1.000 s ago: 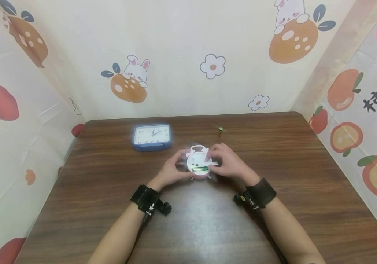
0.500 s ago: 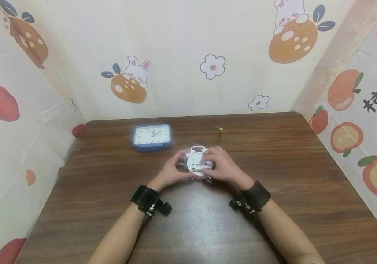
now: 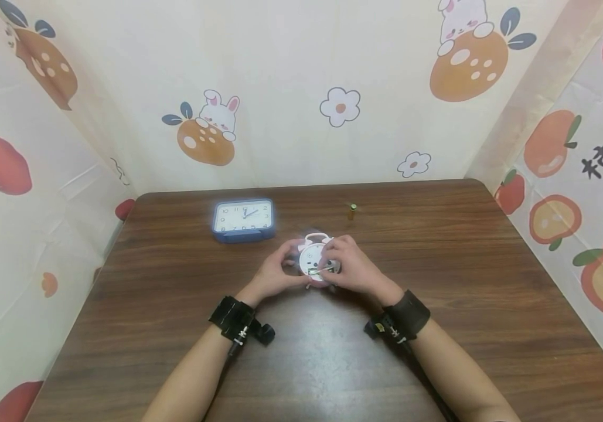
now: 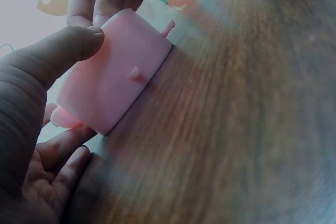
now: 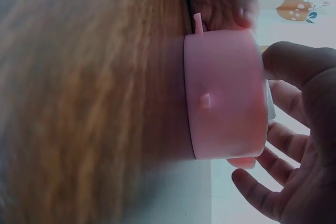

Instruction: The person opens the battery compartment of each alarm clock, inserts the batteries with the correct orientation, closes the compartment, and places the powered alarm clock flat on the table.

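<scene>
One round alarm clock [image 3: 309, 258], pink-sided with a white back, lying back upward near the middle of the bench [image 3: 301, 357], its handle directed toward the far wall. Side wall bearing one small pink peg [image 5: 205, 100], plain in both wrist views.

One left hand [image 3: 272, 274], partly closed round the clock's left side, thumb at the near edge, fingers at the far side by the handle; it has hold of the clock.

One right hand [image 3: 353, 265], nearly closed, fingertips and thumb drawn together over the clock's back, pinching a narrow white strip [image 3: 324, 270]. Strip slanting across the slot [image 3: 312, 271] in the white back; a touch of green showing there. Whether the strip is seated, I cannot tell from where I stand.

One rectangular clock [image 3: 243, 218], blue-framed, white dial upward, placed beyond the left hand and well apart from it.

One small cylinder [image 3: 352, 211], green at the top, upright, beyond the right hand.

Two black wristbands, left [image 3: 231, 316] and right [image 3: 409, 313], each carrying a small device.

One pale backdrop [image 3: 280, 64], printed with rabbits, orange fruit and white flowers, behind the bench.
</scene>
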`<state>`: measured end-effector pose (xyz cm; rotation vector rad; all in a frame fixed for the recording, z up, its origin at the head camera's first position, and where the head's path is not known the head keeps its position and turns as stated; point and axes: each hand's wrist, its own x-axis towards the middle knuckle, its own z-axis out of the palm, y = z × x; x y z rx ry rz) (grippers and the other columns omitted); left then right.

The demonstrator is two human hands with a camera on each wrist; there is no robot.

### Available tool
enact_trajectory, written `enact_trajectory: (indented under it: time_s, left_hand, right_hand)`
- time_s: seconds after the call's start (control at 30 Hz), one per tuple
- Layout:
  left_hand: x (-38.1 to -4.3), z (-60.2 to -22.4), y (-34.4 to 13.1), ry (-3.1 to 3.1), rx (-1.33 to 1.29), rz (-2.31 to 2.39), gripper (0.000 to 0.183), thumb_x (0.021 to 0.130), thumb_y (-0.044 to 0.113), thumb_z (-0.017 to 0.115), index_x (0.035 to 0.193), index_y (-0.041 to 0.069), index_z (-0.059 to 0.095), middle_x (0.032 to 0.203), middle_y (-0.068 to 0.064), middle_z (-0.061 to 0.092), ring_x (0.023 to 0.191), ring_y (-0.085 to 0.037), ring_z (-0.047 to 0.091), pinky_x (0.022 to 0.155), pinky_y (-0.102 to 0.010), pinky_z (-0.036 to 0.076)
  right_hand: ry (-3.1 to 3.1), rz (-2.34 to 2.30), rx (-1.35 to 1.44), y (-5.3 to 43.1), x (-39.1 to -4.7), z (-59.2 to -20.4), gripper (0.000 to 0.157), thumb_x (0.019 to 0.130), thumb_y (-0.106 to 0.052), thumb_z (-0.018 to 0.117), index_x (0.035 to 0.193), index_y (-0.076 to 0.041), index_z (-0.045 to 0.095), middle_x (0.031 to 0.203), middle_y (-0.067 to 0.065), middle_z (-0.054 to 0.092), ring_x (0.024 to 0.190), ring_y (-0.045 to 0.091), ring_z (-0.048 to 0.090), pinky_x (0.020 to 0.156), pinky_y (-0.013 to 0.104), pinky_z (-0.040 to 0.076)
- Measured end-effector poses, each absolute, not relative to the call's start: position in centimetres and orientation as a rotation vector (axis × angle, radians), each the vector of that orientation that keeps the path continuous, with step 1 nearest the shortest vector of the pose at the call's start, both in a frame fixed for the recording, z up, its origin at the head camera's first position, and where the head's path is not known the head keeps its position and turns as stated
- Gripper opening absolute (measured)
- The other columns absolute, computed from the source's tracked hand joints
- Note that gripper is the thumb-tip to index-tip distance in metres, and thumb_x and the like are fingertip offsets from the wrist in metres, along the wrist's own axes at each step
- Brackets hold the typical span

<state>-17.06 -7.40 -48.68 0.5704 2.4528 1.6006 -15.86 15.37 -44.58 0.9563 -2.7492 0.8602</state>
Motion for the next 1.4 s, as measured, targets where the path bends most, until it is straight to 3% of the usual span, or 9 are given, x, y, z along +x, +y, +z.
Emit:
enact_trajectory:
  time_s: [0.27, 0.73, 1.07, 1.4]
  left_hand:
    - [-17.1, -48.8, -7.5, 2.468, 0.572, 1.588, 0.083, 0.063, 0.033, 0.090, 0.133, 0.040, 0.047, 0.124, 0.008, 0.059, 0.113, -0.012, 0.057, 0.097, -0.035, 0.050]
    - [-17.2, -48.5, -7.6, 2.437, 0.574, 1.588, 0.084, 0.065, 0.031, 0.089, 0.136, 0.038, 0.045, 0.126, 0.003, 0.060, 0.116, -0.016, 0.056, 0.099, -0.037, 0.048]
    - [-16.7, -47.3, -7.4, 2.410, 0.586, 1.561, 0.087, 0.069, 0.019, 0.087, 0.143, 0.018, 0.041, 0.132, -0.011, 0.057, 0.122, -0.027, 0.054, 0.103, -0.043, 0.046]
    - [-17.1, -48.5, -7.5, 2.444, 0.580, 1.593, 0.084, 0.064, 0.032, 0.090, 0.136, 0.037, 0.046, 0.125, 0.002, 0.060, 0.115, -0.018, 0.057, 0.099, -0.040, 0.049]
  right_hand:
    - [-2.792, 0.902, 0.898, 15.2, -15.9, -44.5, 0.014, 0.075, -0.021, 0.078, 0.076, -0.025, 0.065, 0.103, 0.000, 0.063, 0.109, 0.026, 0.048, 0.096, 0.047, 0.043]
    - [-2.777, 0.941, 0.841, 15.0, -15.8, -44.6, 0.016, 0.073, -0.021, 0.080, 0.072, -0.022, 0.064, 0.101, 0.000, 0.062, 0.108, 0.026, 0.048, 0.097, 0.047, 0.042]
    - [-2.793, 0.947, 0.810, 14.8, -15.6, -44.4, 0.017, 0.073, -0.020, 0.079, 0.069, -0.020, 0.063, 0.103, 0.002, 0.063, 0.107, 0.026, 0.048, 0.096, 0.045, 0.043]
    - [-2.805, 0.942, 0.797, 14.9, -15.7, -44.6, 0.017, 0.073, -0.022, 0.080, 0.068, -0.021, 0.064, 0.103, 0.002, 0.063, 0.106, 0.026, 0.048, 0.094, 0.046, 0.044]
